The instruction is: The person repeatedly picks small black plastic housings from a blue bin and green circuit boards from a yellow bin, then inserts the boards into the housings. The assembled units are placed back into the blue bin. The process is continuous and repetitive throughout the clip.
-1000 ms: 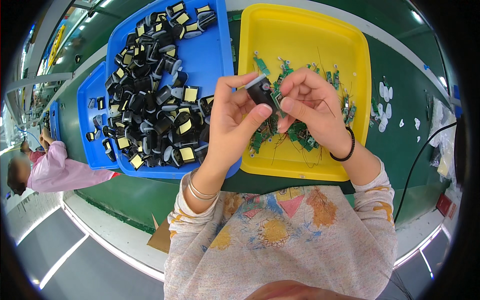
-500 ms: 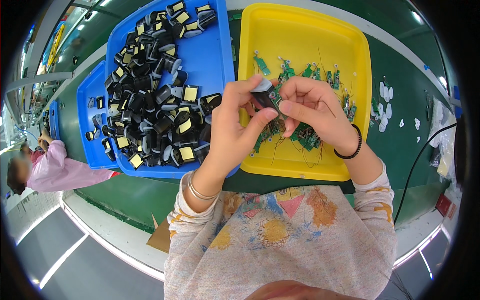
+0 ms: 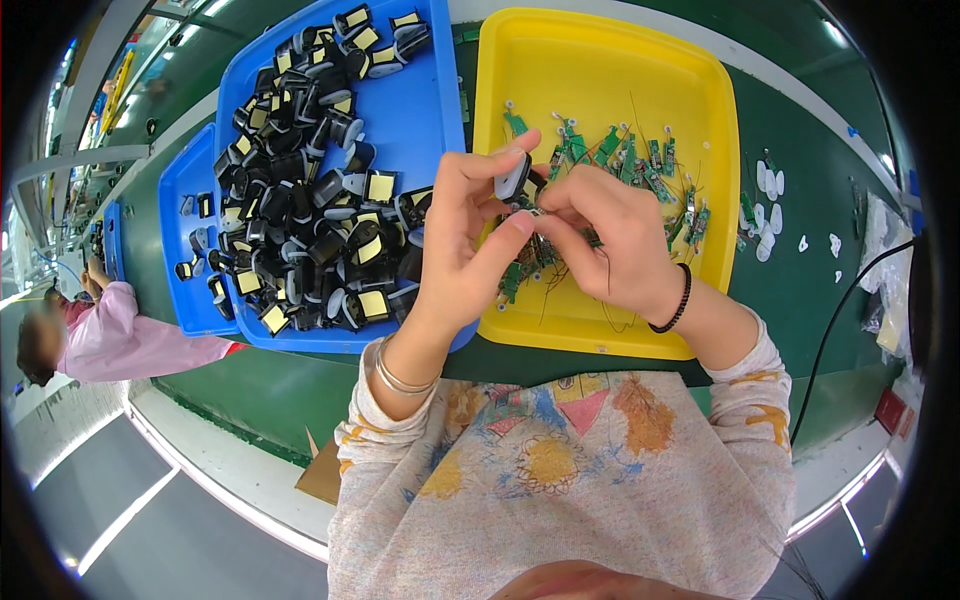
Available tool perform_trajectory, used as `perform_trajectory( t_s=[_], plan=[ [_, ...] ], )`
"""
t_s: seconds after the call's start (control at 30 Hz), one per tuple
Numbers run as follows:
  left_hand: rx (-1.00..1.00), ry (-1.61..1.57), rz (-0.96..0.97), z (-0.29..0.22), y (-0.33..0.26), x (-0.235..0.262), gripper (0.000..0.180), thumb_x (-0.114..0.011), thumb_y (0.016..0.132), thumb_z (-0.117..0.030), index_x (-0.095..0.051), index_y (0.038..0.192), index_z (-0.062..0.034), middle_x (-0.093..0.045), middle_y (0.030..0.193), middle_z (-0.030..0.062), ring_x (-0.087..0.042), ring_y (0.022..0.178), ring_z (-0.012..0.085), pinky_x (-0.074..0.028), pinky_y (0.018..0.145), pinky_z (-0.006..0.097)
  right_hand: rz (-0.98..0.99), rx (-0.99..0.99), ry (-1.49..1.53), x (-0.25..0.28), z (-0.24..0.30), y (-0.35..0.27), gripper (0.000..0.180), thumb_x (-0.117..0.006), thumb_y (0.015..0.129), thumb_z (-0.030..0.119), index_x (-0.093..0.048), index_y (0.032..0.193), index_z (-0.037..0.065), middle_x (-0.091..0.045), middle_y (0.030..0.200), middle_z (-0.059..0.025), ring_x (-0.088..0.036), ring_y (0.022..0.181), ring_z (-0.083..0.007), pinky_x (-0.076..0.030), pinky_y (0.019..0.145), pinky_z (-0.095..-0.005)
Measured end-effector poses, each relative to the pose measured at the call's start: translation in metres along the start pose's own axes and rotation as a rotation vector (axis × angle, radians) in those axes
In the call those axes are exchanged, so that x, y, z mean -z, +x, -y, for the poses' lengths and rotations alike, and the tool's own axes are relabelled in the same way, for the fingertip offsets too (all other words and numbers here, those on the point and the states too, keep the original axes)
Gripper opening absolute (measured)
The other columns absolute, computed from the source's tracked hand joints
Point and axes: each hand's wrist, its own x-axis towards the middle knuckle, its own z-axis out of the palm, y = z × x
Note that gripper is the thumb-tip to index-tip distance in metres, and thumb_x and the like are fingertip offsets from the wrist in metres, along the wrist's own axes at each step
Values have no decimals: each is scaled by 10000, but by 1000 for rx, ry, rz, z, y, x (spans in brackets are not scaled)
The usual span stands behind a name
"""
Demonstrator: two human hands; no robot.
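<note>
My left hand (image 3: 462, 225) grips a small black plastic housing with a grey end (image 3: 512, 180), held tilted over the near left part of the yellow tray (image 3: 600, 60). Close against it, the thumb and fingers of my right hand (image 3: 612, 232) pinch a small green circuit board, mostly covered by the fingertips. Both thumbs nearly meet at the housing's lower end. Beneath and beyond my hands lie several green circuit boards (image 3: 655, 180) with thin dark wires. How far the board sits inside the housing is hidden.
On the left, a blue tray (image 3: 400, 110) holds a heap of black housings with pale yellow pads (image 3: 300, 190). A smaller blue tray (image 3: 180, 290) adjoins it. White oval pieces (image 3: 768, 225), a black cable (image 3: 835, 320) and plastic bags (image 3: 885, 270) lie right. Another person (image 3: 120, 330) works far left.
The housing has been turned more upright, its grey end now facing me. My right hand has shifted slightly left, its fingertips closer to my left thumb.
</note>
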Motion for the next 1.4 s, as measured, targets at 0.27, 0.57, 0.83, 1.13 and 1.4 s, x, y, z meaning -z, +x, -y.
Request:
perform_trajectory(
  t_s=[0.27,0.57,0.83,1.13,1.4],
  plan=[
    [-45,-47,19,0,0,4,367,-431,746,121,-429,1083,-23,-452,1231,185,-488,1085,196,-428,830,283,40,-38,51,5,4,1,109,-629,736,47,-533,785,30,-532,700,-84,-558,575,-211,-444,508,-274],
    [-27,44,-30,-6,-1,2,368,-483,761,84,-427,1118,11,-458,1214,239,-529,1030,210,-462,822,295,56,-250,315,9,3,4,84,-621,752,38,-553,789,4,-565,749,-77,-563,610,-149,-454,544,-225],
    [-6,40,-25,-7,-2,7,326,-534,776,49,-453,1090,14,-487,1182,228,-531,1021,201,-484,792,291,115,-278,352,8,3,4,95,-611,760,42,-545,814,2,-568,751,-74,-561,614,-138,-452,528,-226],
    [-140,1718,-470,-17,10,58,229,-621,769,-234,-590,924,-69,-557,1064,111,-451,1061,313,-338,887,437,97,53,-403,37,-75,101,121,-562,807,155,-557,856,45,-567,772,-73,-569,676,-179,-455,575,-264],
    [-70,1570,-535,-10,6,73,158,-654,728,-135,-600,864,-76,-565,953,64,-518,939,258,-418,751,380,90,-200,-937,49,-174,173,91,-558,757,143,-553,742,53,-577,769,-132,-554,757,-298,-449,719,-379]
  ],
)
